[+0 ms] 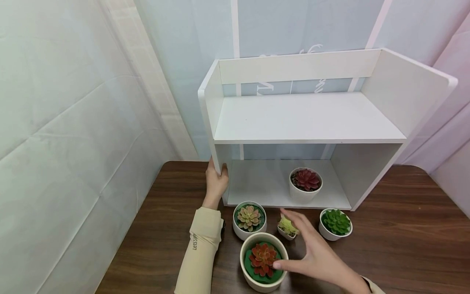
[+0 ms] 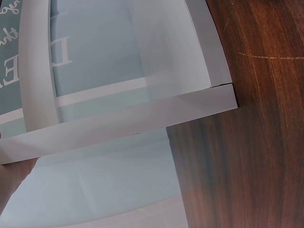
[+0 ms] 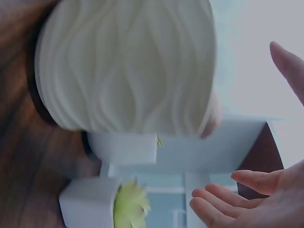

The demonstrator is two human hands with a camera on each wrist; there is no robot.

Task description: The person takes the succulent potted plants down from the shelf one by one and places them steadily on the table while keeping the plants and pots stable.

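Note:
My left hand (image 1: 216,181) grips the front edge of the left side panel of a white shelf (image 1: 304,118), thumb on the inner face. Only a bit of that hand shows at the left edge of the left wrist view. Over a large cream pot with a red succulent (image 1: 263,259), my right hand (image 1: 319,255) hovers with its fingers extended and thumb spread. The right wrist view shows that hand (image 3: 256,199) apart from the ribbed cream pot (image 3: 128,66). Beyond its fingers sits a small white pot with a yellow-green succulent (image 1: 287,227).
A pot with a pinkish-green succulent (image 1: 249,218) stands before the shelf's left end. Another with a green succulent (image 1: 335,223) is to the right. A dark red succulent in a white pot (image 1: 305,183) occupies the lower shelf. All this is on a dark wooden table (image 1: 415,245).

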